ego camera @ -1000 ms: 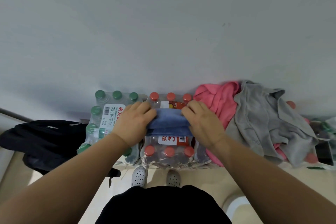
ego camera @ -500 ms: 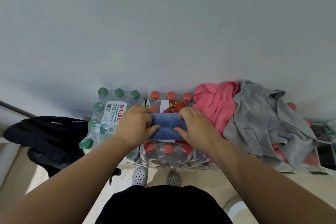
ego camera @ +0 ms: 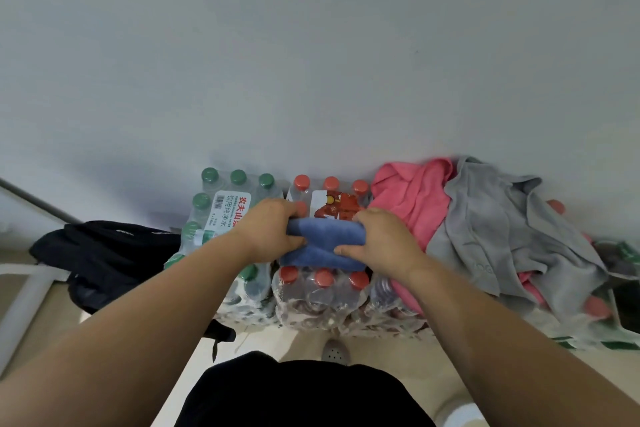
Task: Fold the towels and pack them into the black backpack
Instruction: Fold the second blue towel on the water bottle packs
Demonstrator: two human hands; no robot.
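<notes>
Blue towel (ego camera: 323, 246): folded small, lay on the bottle pack (ego camera: 322, 288); left hand (ego camera: 273, 232) and right hand (ego camera: 381, 243) each gripped one end. Black backpack (ego camera: 104, 253): sat at 9 o'clock, towel not yet inside. Pink cloth (ego camera: 408, 204) and grey cloth (ego camera: 502, 229): lay unfolded at 3 o'clock, apparently left to do.

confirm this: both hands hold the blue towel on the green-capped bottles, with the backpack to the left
Not quite. The head view shows the left hand and right hand holding the blue towel on the red-capped bottles, not the green-capped bottles. The backpack is to the left.
</notes>
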